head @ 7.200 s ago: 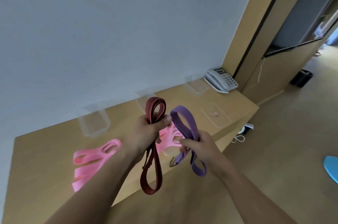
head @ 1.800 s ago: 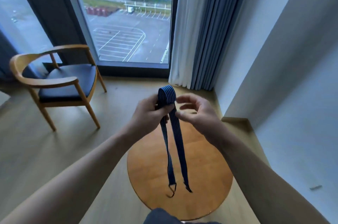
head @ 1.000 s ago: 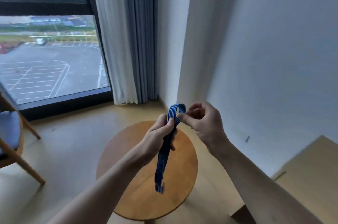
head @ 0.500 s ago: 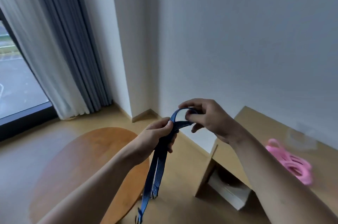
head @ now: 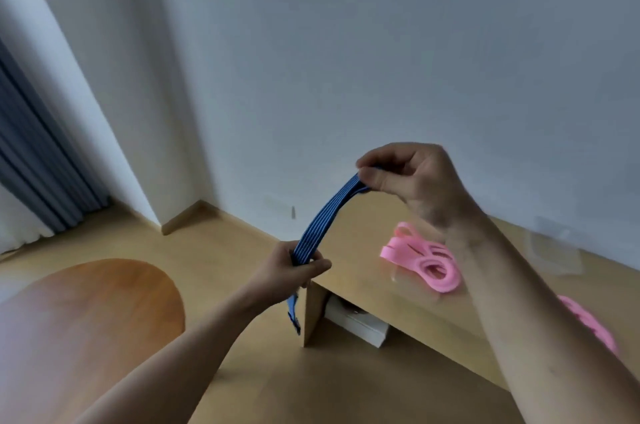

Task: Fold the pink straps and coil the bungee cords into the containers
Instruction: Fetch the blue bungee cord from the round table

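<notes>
bungee cord [head: 325, 215], blue, stretches in the air between both hands: right hand [head: 412, 177] pinches its folded top, left hand [head: 294, 267] grips it lower down. coiling looks barely begun; pink straps [head: 422, 261] lie loose on the desk [head: 353, 250], clear container [head: 554, 250] seemingly unfilled.

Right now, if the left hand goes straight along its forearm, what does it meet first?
Probably the near corner of the wooden desk, just beyond the left hand gripping the blue bungee cord; depth unclear.

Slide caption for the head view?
Left hand and right hand hold a blue bungee cord near a desk bearing pink straps.
</notes>
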{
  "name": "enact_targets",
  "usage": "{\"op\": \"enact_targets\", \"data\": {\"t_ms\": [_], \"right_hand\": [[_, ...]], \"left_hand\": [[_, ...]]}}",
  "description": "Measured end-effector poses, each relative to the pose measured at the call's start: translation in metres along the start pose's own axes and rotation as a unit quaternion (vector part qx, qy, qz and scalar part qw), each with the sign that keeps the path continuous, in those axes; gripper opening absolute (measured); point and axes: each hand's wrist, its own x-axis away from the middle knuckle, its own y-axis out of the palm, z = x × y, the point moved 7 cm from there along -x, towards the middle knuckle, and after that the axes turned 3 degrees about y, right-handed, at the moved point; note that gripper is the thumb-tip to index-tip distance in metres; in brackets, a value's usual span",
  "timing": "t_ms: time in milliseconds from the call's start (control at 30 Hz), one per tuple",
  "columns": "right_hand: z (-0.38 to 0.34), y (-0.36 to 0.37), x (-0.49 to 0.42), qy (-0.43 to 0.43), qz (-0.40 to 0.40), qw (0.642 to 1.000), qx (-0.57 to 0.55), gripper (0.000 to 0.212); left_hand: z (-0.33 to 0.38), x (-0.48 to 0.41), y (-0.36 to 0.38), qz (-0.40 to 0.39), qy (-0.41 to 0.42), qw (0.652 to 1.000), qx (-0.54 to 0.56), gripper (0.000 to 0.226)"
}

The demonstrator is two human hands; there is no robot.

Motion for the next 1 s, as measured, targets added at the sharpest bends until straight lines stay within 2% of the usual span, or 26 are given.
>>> {"op": "enact_targets", "data": {"t_ms": [100, 200, 300, 400, 600, 667, 767, 900, 1000], "right_hand": [[0.016, -0.07, 0.009, 0.028, 0.101, 0.994, -0.037, 0.011], [0.05, -0.125, 0.033, 0.072, 0.177, 0.98, -0.058, 0.006], [0.094, -0.157, 0.07, 0.139, 0.233, 0.959, -0.079, 0.02], [0.131, -0.165, 0.115, 0.209, 0.283, 0.931, -0.091, 0.03], [0.163, -0.116, 0.193, 0.318, 0.297, 0.9, -0.038, 0.045], [0.163, -0.103, 0.208, 0.337, 0.303, 0.891, -0.008, 0.042], [0.16, -0.099, 0.232, 0.349, 0.339, 0.872, 0.046, 0.04], [0.152, -0.11, 0.271, 0.346, 0.349, 0.871, 0.028, 0.046], [0.14, -0.129, 0.295, 0.3, 0.379, 0.875, 0.01, 0.087]], "left_hand": [[-0.017, -0.018, 0.022, 0.02, -0.022, 0.999, 0.011, 0.018], [-0.008, -0.039, 0.04, 0.039, -0.009, 0.997, 0.062, 0.009], [0.019, -0.058, 0.054, 0.035, 0.017, 0.99, 0.133, 0.021], [0.051, -0.076, 0.074, -0.012, 0.039, 0.985, 0.167, 0.04], [0.11, -0.089, 0.15, -0.167, 0.055, 0.951, 0.253, 0.033], [0.122, -0.088, 0.176, -0.21, 0.059, 0.949, 0.227, 0.04], [0.137, -0.08, 0.211, -0.261, 0.084, 0.947, 0.165, 0.031], [0.163, -0.065, 0.254, -0.337, 0.142, 0.925, 0.103, 0.03], [0.179, -0.045, 0.293, -0.396, 0.177, 0.9, 0.042, 0.028]]}}
